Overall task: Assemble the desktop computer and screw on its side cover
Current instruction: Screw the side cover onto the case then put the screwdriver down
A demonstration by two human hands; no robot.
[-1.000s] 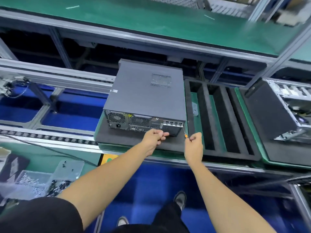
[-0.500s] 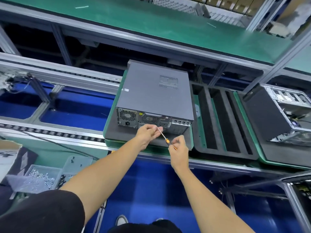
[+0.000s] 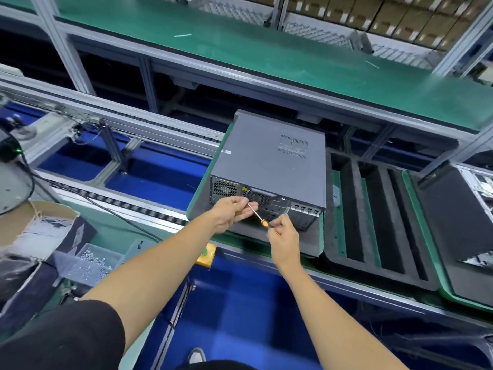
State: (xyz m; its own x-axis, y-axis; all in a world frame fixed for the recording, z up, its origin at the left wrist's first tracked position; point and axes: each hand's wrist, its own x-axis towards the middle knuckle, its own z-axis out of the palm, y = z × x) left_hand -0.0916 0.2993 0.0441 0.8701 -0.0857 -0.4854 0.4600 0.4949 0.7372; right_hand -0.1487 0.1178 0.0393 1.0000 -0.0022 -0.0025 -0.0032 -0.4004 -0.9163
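Line: green conveyor bench (image 3: 266,57) carries foam pallets, so each unit rests soft and steady
Computer: desktop computer (image 3: 269,158) lies flat on its pallet (image 3: 306,241), side cover (image 3: 261,153) already on top; rear panel faces the person, probably for reaching the screw holes
Right hand: right hand (image 3: 284,237) pinches the screwdriver (image 3: 260,218) by its orange handle
Left hand: left hand (image 3: 234,213) curls its fingertips around the tip; likely seating a screw, too small to see

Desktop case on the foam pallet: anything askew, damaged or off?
Nothing stands out. The desktop case lies flat on the foam pallet, side cover seated with no visible gap. The right hand holds the screwdriver, its tip at the left hand fingers. Whether a screw is there is too small to tell.
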